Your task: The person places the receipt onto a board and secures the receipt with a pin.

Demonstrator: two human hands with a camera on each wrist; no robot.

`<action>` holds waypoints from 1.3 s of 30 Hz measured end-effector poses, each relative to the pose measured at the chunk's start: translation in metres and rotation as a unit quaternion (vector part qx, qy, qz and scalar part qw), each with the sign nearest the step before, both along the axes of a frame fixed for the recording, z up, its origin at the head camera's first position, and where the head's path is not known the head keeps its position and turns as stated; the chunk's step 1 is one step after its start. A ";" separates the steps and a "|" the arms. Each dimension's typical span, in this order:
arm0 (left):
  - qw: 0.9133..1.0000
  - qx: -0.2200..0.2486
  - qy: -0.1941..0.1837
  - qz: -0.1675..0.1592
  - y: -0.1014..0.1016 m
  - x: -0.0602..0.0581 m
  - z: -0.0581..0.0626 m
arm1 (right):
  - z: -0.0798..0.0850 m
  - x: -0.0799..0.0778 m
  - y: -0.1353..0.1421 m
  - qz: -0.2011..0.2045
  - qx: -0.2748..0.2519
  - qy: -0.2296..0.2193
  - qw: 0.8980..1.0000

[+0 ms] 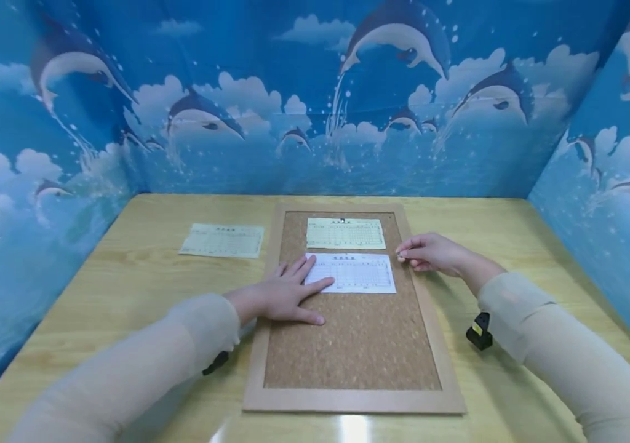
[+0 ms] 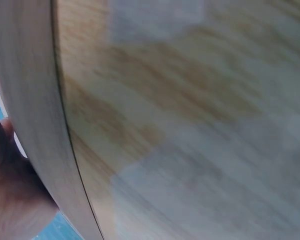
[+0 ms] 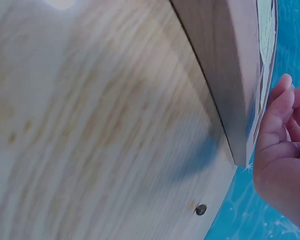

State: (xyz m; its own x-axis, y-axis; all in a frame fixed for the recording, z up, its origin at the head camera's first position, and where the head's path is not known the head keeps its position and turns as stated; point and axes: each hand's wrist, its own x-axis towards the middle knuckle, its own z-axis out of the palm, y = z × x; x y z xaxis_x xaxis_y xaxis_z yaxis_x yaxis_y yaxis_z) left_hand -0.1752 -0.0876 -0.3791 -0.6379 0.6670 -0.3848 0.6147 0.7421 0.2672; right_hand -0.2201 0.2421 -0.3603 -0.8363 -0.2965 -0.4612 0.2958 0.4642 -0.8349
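A framed cork board point(image 1: 354, 344) lies on the table. Spread flat over its left side, my left hand point(image 1: 290, 295) rests its fingers on the left edge of a white printed slip point(image 1: 359, 274). Just above that slip is a yellowish printed slip point(image 1: 345, 235), with a small thumbtack point(image 1: 342, 220) at its top edge. My right hand point(image 1: 431, 253) is over the board's right frame, thumb and forefinger pinching a small thumbtack point(image 1: 400, 256). Fingers mostly cover it. In the right wrist view the right hand point(image 3: 285, 130) appears beside the frame's edge.
Another yellowish slip point(image 1: 223, 240) lies on the wooden table point(image 1: 143, 271), left of the board. A metal thumbtack point(image 3: 201, 209) sits on the table in the right wrist view. Dolphin-print curtains point(image 1: 315, 154) enclose the back and sides.
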 end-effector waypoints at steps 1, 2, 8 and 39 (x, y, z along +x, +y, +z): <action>1.000 0.000 0.000 -0.003 0.000 0.000 0.000 | 0.001 0.000 -0.001 -0.002 0.001 -0.001 1.000; 1.000 0.001 0.000 -0.005 0.001 0.000 -0.001 | 0.001 0.000 -0.002 -0.004 0.005 -0.002 1.000; 1.000 -0.002 0.006 0.003 0.002 -0.001 -0.002 | -0.001 -0.004 -0.010 0.004 0.022 0.008 1.000; 1.000 0.013 0.007 0.010 0.000 0.003 -0.006 | -0.004 -0.015 -0.044 0.032 0.024 0.023 0.999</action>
